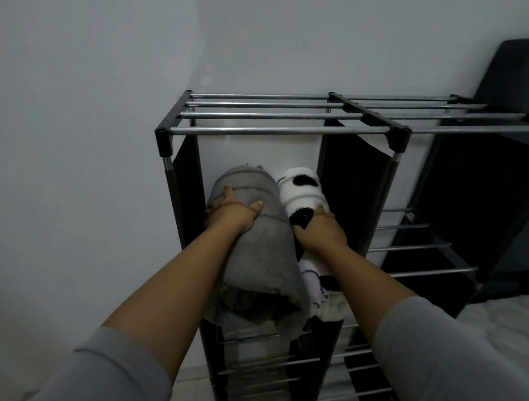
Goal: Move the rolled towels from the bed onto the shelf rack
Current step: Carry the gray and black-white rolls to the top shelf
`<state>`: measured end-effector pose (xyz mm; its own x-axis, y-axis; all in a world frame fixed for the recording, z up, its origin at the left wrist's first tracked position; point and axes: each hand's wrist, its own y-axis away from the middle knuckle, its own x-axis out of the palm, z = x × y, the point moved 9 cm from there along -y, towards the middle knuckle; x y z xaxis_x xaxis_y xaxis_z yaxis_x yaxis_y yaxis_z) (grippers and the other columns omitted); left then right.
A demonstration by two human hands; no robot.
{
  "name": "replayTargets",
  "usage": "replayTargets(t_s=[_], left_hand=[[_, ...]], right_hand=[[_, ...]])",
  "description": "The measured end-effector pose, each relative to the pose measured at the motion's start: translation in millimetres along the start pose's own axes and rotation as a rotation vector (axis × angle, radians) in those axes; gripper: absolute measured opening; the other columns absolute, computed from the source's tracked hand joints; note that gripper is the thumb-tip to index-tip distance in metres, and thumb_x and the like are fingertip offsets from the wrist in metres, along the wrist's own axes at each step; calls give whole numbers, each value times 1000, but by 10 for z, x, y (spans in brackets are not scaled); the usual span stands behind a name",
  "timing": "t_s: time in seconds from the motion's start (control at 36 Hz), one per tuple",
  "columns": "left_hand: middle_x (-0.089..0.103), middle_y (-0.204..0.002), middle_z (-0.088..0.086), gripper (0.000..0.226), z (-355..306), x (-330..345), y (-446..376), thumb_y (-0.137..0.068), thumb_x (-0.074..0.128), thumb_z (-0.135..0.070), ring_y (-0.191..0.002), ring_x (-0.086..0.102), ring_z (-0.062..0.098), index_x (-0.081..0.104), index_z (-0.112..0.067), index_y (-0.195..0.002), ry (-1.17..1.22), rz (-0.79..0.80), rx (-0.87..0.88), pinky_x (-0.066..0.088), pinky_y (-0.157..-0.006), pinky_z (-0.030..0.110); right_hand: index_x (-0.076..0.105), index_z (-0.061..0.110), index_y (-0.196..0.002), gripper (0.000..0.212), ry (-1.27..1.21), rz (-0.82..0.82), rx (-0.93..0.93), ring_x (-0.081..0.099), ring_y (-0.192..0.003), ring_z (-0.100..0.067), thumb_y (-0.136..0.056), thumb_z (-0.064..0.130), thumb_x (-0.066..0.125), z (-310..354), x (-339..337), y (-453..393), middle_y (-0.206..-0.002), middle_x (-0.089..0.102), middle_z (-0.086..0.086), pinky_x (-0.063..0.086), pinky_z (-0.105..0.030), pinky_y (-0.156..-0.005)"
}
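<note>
**Two rolls seated on the rack's left bay**

The left hand [234,212] clasped the grey rolled towel [258,248] and the right hand [317,229] gripped the black-and-white rolled towel [302,194], both lying on the shelf rack [282,132]. Placement was underway; next, probably push them farther in and release.

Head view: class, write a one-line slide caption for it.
Left hand presses a grey rolled towel and right hand a black-and-white one onto the shelf rack.
</note>
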<state>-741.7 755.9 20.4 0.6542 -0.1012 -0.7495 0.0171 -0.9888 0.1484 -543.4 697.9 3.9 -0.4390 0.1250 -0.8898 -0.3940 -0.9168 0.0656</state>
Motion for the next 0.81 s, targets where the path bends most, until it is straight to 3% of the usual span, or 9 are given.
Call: replayTargets(t_s=[0.31, 0.56, 0.69, 0.81], left_hand=[[48, -141, 21, 60, -213, -176, 629, -93, 46, -44, -127, 48, 35, 47, -4, -139, -85, -239, 161, 41, -103, 38], [40, -150, 15, 66, -466, 159, 1329, -92, 48, -43, -140, 33, 30, 34, -13, -149, -124, -284, 224, 23, -117, 42], [52, -138, 14, 53, -688, 501, 1754, -89, 49, -39, -131, 42, 33, 51, -11, -134, -126, -262, 301, 29, -112, 47], [42, -148, 16, 62, -899, 888, 2123, -91, 54, -34, -138, 35, 33, 40, -10, -146, -32, -171, 349, 31, -113, 40]], right_hand=[[17, 10, -154, 67, -12, -50, -214, 36, -137, -39, -97, 31, 46, -28, -178, 513, -156, 26, -21, 35, -43, -109], [24, 9, -152, 61, -25, -107, -332, 39, -136, -33, -97, 23, 46, -463, -484, 1195, -153, 33, -17, 36, -37, -107], [24, 11, -153, 62, -39, -139, -266, 34, -141, -30, -97, 24, 46, -1041, -690, 1532, -157, 29, -13, 32, -38, -111], [25, 10, -152, 60, -62, -185, -168, 38, -137, -33, -97, 23, 44, -1654, -871, 1768, -156, 29, -13, 36, -38, -109]])
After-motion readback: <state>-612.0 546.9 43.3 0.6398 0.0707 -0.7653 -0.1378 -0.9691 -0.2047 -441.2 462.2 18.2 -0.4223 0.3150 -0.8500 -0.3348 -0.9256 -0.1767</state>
